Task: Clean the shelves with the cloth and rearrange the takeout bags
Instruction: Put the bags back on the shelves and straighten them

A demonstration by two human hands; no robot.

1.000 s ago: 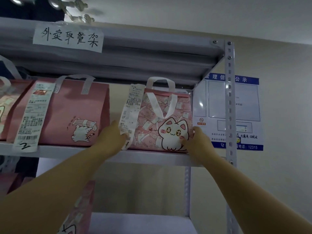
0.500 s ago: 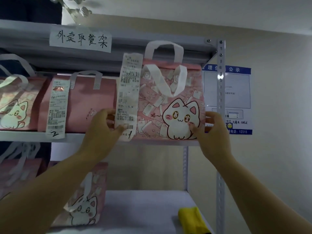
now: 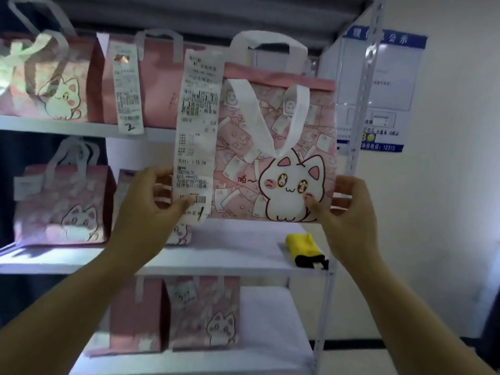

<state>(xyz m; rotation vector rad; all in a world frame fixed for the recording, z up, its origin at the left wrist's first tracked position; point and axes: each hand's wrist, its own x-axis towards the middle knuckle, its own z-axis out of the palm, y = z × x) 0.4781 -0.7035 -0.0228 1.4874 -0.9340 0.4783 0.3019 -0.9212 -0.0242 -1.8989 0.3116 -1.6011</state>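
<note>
I hold a pink takeout bag (image 3: 273, 136) with a white cat print and white handles in the air in front of the white metal shelving. My left hand (image 3: 147, 205) grips its lower left edge, thumb pressed on the long receipt (image 3: 198, 125) that hangs from it. My right hand (image 3: 347, 209) grips the lower right corner. A folded yellow cloth (image 3: 303, 247) with a black edge lies at the right end of the middle shelf (image 3: 232, 255), below the bag.
Two pink bags (image 3: 51, 79) (image 3: 157, 82) stand on the upper shelf, one with a receipt marked 2. More pink bags stand on the middle shelf's left (image 3: 62, 201) and on the lower shelf (image 3: 203, 312). The shelf upright (image 3: 362, 109) and a blue wall notice (image 3: 384, 90) are at right.
Both hands lifted the cat bag off the upper shelf and brought it down and toward me. My view has tipped down, showing the middle and lower shelves and the cloth.
</note>
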